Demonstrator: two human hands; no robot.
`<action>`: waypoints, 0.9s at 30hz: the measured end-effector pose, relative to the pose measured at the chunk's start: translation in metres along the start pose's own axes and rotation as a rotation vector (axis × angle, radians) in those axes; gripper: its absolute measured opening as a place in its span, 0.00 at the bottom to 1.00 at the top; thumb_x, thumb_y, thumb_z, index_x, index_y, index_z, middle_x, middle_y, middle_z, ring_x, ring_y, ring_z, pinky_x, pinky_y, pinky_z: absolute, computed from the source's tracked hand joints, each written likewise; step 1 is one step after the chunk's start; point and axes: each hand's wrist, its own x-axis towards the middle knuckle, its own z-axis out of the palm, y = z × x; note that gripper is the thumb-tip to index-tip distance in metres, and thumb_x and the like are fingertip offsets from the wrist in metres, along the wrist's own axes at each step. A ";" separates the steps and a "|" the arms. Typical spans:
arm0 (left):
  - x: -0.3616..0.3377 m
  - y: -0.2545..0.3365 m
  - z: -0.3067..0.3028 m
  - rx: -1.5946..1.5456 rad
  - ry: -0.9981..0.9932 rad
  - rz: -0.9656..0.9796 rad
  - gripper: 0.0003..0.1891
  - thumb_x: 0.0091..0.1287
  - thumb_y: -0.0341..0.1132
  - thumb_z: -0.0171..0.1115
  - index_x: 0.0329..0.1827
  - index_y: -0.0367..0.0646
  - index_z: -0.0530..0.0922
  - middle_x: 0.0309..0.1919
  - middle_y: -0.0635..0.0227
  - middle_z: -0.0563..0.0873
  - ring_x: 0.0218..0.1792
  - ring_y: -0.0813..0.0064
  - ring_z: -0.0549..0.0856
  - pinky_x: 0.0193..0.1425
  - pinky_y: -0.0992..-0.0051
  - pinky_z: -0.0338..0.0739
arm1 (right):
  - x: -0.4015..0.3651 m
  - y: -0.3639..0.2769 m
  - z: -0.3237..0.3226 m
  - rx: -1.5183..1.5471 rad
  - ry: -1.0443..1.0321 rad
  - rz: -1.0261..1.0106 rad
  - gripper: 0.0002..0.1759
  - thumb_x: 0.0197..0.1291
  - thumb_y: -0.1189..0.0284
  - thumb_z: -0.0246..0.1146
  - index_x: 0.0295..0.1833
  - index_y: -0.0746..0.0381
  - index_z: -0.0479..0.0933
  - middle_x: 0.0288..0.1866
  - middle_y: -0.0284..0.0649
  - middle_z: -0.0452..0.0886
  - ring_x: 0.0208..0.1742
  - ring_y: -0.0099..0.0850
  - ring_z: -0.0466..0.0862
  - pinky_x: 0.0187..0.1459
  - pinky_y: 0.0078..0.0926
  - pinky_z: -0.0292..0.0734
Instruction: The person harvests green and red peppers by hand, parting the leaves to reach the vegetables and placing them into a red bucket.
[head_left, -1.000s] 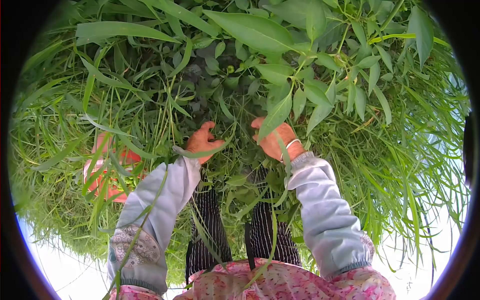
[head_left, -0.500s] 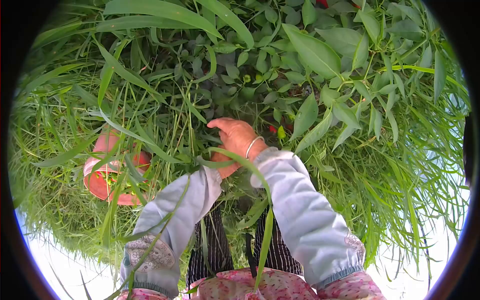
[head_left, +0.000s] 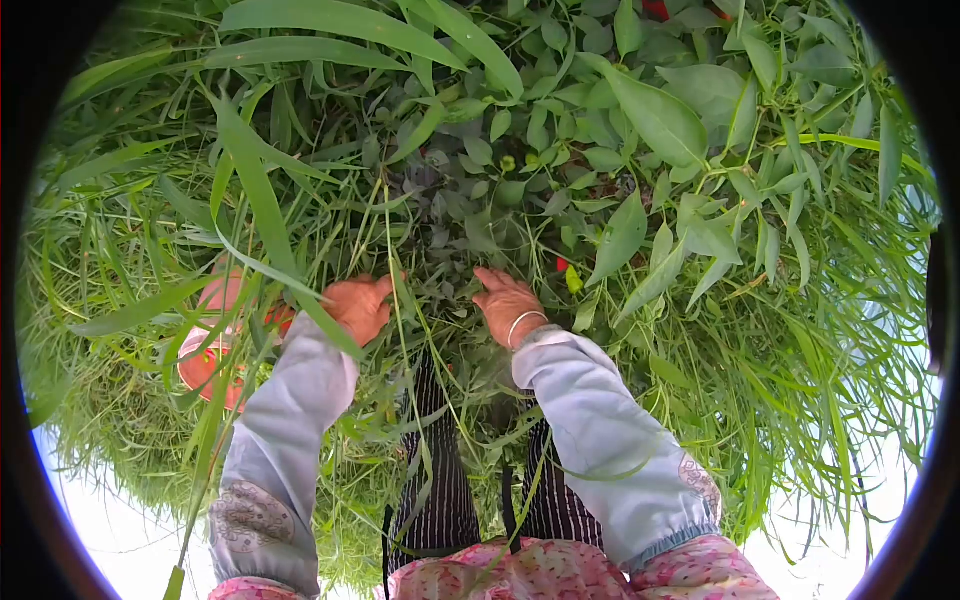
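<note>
My left hand [head_left: 360, 308] is low among grass blades and leaves, left of the middle. Its fingers point inward and look loosely apart, with the tips partly covered by greenery. Across a gap of leafy stems [head_left: 440, 250], my right hand [head_left: 507, 305] touches the foliage, its fingers somewhat spread and partly hidden. A pale bangle [head_left: 525, 325] circles the right wrist. Just right of that hand hang a yellow-green pepper [head_left: 573, 280] and a small red one [head_left: 562, 264]. I make out nothing held in either hand.
A red bucket [head_left: 200, 372] lies tilted in the grass at left, partly covered by blades. Broad pepper leaves [head_left: 655, 115] spread over the upper right. Long grass blades [head_left: 265, 190] cross in front of the left arm. Striped trouser legs [head_left: 435, 470] stand below.
My hands were together, the right one over the left. Now they are apart, the left moved left and down, the right slightly right and down. The grass between them has shifted.
</note>
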 end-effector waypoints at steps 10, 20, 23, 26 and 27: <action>0.025 0.077 -0.079 -0.302 0.638 -0.026 0.13 0.55 0.31 0.62 0.44 0.44 0.75 0.39 0.60 0.82 0.37 0.58 0.83 0.40 0.65 0.77 | 0.010 0.020 0.003 0.016 0.050 -0.028 0.26 0.50 0.80 0.56 0.58 0.55 0.74 0.71 0.34 0.61 0.69 0.42 0.63 0.67 0.37 0.60; 0.133 0.071 -0.027 -0.788 0.319 -0.187 0.10 0.55 0.27 0.57 0.41 0.44 0.77 0.28 0.66 0.81 0.28 0.69 0.80 0.34 0.73 0.73 | -0.003 0.003 0.011 0.492 0.394 -0.035 0.18 0.56 0.74 0.56 0.54 0.57 0.75 0.60 0.42 0.74 0.60 0.40 0.73 0.62 0.33 0.67; 0.171 0.053 -0.015 -0.744 0.537 0.055 0.07 0.58 0.28 0.59 0.39 0.44 0.81 0.28 0.70 0.81 0.27 0.80 0.77 0.33 0.76 0.73 | -0.006 -0.005 0.018 0.555 0.425 0.002 0.18 0.57 0.73 0.57 0.54 0.57 0.75 0.59 0.42 0.75 0.59 0.40 0.73 0.62 0.33 0.67; 0.148 0.043 -0.070 -1.023 0.337 0.228 0.10 0.58 0.27 0.58 0.42 0.41 0.80 0.29 0.69 0.81 0.28 0.80 0.78 0.32 0.78 0.74 | -0.027 -0.017 -0.004 0.700 0.374 0.029 0.18 0.58 0.72 0.56 0.55 0.57 0.74 0.59 0.42 0.74 0.60 0.40 0.73 0.61 0.32 0.67; 0.141 0.031 -0.083 -1.196 0.216 0.201 0.11 0.58 0.26 0.58 0.44 0.40 0.80 0.29 0.69 0.81 0.28 0.80 0.78 0.32 0.79 0.75 | -0.034 -0.018 -0.007 0.714 0.398 -0.002 0.18 0.58 0.71 0.56 0.56 0.57 0.74 0.59 0.42 0.74 0.60 0.40 0.73 0.61 0.32 0.67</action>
